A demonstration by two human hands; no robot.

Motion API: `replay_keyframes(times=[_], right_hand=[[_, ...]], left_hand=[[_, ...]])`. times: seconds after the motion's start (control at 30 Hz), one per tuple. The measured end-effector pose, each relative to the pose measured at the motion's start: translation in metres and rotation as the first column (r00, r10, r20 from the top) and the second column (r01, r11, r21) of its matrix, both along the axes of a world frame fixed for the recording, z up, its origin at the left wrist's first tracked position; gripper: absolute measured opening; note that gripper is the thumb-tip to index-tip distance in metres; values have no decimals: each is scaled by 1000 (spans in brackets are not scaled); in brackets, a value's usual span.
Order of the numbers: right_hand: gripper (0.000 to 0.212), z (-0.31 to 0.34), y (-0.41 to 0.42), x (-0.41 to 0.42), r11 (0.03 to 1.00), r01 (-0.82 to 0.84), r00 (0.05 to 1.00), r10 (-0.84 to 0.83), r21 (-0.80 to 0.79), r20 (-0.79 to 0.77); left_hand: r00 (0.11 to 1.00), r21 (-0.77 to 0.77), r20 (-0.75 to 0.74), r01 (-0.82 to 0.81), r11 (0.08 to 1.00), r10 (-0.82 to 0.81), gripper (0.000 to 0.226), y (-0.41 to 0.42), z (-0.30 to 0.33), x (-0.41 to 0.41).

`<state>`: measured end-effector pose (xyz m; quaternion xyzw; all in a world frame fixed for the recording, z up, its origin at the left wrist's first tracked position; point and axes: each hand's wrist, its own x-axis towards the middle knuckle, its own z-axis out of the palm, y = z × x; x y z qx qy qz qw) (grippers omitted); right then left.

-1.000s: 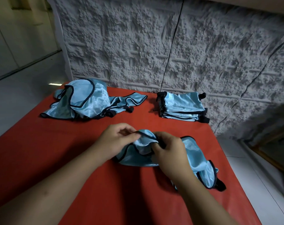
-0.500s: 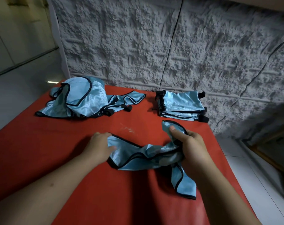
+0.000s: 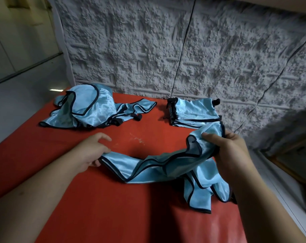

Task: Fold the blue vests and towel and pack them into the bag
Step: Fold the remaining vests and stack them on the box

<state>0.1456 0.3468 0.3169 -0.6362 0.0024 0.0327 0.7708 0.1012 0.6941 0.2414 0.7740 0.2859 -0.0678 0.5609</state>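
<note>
Both hands have drawn apart since the earlier frames, so the blue vest (image 3: 154,170) that was bunched between them is now pulled out into a long, sagging band across the red tabletop (image 3: 113,207). At its near-left end the left hand (image 3: 92,151) pinches one black-trimmed corner low against the tabletop, the other fingers loosely curled. Up at the right, the right hand (image 3: 231,151) has risen and grips the opposite end, fingers curled round gathered fabric, thumb on top; the rest of the vest hangs below it in loose folds over the right edge.

Stretching it this way looks like the step of opening the vest flat before folding, so this piece is still at the start of its fold. A neat stack of folded vests (image 3: 194,112) sits at the back right by the textured wall, just beyond the raised end. An unfolded heap of vests (image 3: 89,109) waits at the back left. No bag or towel is in view.
</note>
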Motion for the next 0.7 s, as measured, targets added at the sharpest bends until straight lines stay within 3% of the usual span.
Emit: replay_keyframes(times=[0.1,0.2,0.27,0.37,0.43,0.57,0.63,0.7], right_hand=[[22,6,-7,0,999,36,998,-36,-7,57],[8,11,-14,2,994,89,990,-95,67,102],[9,13,-17,5,991,120,987,-126,67,96],[12,15,-20,6,986,164,978,-168,40,124],[9,18,-23,5,982,187,971,-191,38,143],[11,39,-28,-5,978,203,961,-189,-49,202],[7,52,-32,-14,982,172,968,-153,-77,200],[17,65,-31,-23,968,189,965,-151,-164,216]], left_hand=[[992,-1,125,-21,1000,21,26,14,13,-5],[967,-186,208,-108,977,146,34,23,24,-7],[966,-240,237,-48,970,107,46,24,29,-12],[964,-67,246,122,990,-102,64,28,27,-19],[950,104,261,150,983,-173,58,30,22,-20],[906,413,392,-18,910,-160,47,32,16,-22],[847,476,492,-69,877,-200,46,28,25,-27],[790,498,563,-88,863,-245,39,22,42,-33]])
